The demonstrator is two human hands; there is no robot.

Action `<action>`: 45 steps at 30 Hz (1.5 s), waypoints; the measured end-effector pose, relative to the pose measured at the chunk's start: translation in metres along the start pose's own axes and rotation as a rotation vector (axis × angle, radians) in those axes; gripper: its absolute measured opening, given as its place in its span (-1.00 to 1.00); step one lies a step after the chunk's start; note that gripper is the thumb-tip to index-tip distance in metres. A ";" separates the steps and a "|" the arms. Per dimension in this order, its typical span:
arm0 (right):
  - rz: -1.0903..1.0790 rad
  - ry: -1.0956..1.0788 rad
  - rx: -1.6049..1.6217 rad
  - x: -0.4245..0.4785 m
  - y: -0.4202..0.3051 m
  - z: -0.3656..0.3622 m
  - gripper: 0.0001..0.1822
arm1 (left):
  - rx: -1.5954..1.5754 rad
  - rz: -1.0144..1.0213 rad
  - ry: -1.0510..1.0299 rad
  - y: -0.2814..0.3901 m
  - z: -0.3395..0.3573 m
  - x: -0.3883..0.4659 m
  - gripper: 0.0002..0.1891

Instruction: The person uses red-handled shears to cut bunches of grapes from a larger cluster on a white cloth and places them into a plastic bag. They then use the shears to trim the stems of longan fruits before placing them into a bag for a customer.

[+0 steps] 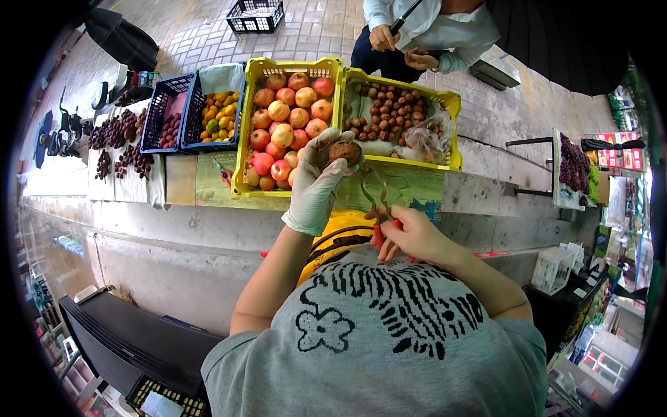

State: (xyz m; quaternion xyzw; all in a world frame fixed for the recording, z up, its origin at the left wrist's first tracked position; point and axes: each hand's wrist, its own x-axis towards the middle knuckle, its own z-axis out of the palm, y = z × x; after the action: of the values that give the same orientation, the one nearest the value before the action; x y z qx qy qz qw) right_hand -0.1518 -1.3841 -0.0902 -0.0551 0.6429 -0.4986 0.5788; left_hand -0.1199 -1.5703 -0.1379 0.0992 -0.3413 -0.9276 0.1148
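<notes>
A brown walnut is pinched between the thumb and fingers of my left hand, which wears a pale disposable glove. Bare-skinned, my right hand grips a nutcracker by its red handles. The curved metal jaws point up towards the walnut, just to its right; whether they touch it I cannot tell. Behind my left hand stands a yellow crate of pomegranates. Beyond the nutcracker, a second yellow crate holds many walnuts and a clear plastic bag.
Blue crates of plums and small orange citrus fruit stand left, beside grapes on white cloth. Red-handled pruning shears lie near the pomegranates. A person holding an umbrella handle stands beyond the crates. A black crate sits on the paving.
</notes>
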 end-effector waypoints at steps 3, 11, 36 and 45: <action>0.115 -0.106 0.145 0.000 0.001 0.001 -0.64 | 0.066 -0.032 0.065 -0.003 -0.005 0.000 -0.58; 0.026 0.052 0.241 0.019 0.008 0.005 -0.47 | 0.077 0.124 0.112 -0.014 -0.018 0.007 -0.66; 0.053 -0.037 -0.132 0.043 -0.017 -0.006 -0.44 | 0.355 0.259 0.082 -0.027 -0.022 0.010 -0.51; -0.089 0.038 -0.378 0.050 -0.013 -0.009 -0.65 | 0.682 0.424 0.148 -0.033 -0.027 0.011 -0.50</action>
State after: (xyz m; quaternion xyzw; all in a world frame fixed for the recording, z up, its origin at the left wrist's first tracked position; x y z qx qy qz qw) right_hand -0.1821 -1.4177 -0.1174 -0.1818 0.7327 -0.3952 0.5234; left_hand -0.1277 -1.5655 -0.1809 0.1258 -0.6331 -0.7074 0.2881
